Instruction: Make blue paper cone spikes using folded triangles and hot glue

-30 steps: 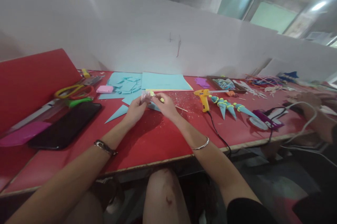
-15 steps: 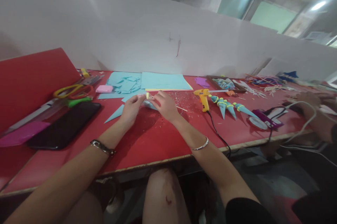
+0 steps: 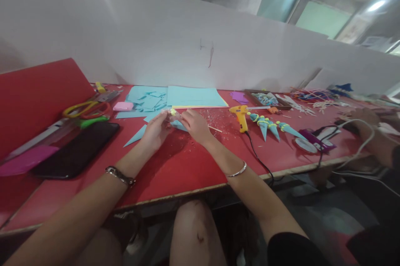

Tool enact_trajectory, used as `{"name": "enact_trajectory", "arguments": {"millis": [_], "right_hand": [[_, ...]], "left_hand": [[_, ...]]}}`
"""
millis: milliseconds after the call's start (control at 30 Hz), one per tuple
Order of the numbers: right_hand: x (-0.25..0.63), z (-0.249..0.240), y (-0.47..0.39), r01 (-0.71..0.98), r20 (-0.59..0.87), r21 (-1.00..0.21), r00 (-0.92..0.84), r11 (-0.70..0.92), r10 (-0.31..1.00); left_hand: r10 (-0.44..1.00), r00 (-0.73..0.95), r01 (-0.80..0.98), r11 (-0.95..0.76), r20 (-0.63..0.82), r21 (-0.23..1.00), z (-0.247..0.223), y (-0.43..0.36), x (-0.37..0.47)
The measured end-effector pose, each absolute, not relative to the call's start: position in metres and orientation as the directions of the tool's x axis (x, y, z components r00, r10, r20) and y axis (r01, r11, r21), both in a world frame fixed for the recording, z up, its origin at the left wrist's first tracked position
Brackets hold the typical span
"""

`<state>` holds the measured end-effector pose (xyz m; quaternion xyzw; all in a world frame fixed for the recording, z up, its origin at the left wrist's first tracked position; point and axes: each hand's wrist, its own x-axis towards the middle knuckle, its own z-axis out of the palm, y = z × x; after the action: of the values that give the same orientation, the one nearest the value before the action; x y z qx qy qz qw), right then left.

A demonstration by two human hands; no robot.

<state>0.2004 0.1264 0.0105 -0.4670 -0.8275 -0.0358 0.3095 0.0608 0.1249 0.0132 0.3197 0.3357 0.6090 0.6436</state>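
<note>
My left hand [image 3: 157,129] and my right hand [image 3: 194,125] meet over the middle of the red table. Between their fingertips is a small pale yellow lump [image 3: 173,112], with a whitish, see-through wrapping [image 3: 176,116] about it. Both hands are closed in a pinch on this wrapped lump; its exact kind is too small to tell. Just beneath the fingers lies a light blue paper cone [image 3: 179,125], partly hidden. Another blue cone [image 3: 135,136] rests beside my left wrist. A thin wooden stick [image 3: 215,129] lies to the right of my right hand.
A yellow glue gun [image 3: 240,116] and blue cones with yellow trim [image 3: 265,124] lie to the right. Blue paper sheets [image 3: 196,96] and cut pieces are behind my hands. At left are a black phone [image 3: 78,149] and scissors [image 3: 79,109]. A co-worker's arm [image 3: 371,132] is at far right.
The yellow lump has sunk lower between my fingers and shows less. My left hand has turned slightly, and my right fingers have drawn closer to it.
</note>
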Motion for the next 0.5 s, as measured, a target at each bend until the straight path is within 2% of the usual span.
{"name": "enact_trajectory", "arguments": {"millis": [167,367,500], "right_hand": [[0.1973,0.0075,0.128,0.808,0.544,-0.154,-0.412,0.569,0.731],[0.198,0.0045,0.1286,0.816,0.522,-0.169,-0.401,0.552,0.753],[0.2004,0.0038,0.1285,0.809,0.491,-0.193,-0.411,0.556,0.768]], "left_hand": [[0.995,0.09,-0.623,0.089,-0.042,0.777,0.0143,0.1262,0.0611],[0.986,0.128,-0.579,0.165,-0.11,0.798,0.021,0.1205,0.0641],[0.983,0.171,-0.547,0.152,-0.068,0.823,0.0216,0.117,0.0655]]}}
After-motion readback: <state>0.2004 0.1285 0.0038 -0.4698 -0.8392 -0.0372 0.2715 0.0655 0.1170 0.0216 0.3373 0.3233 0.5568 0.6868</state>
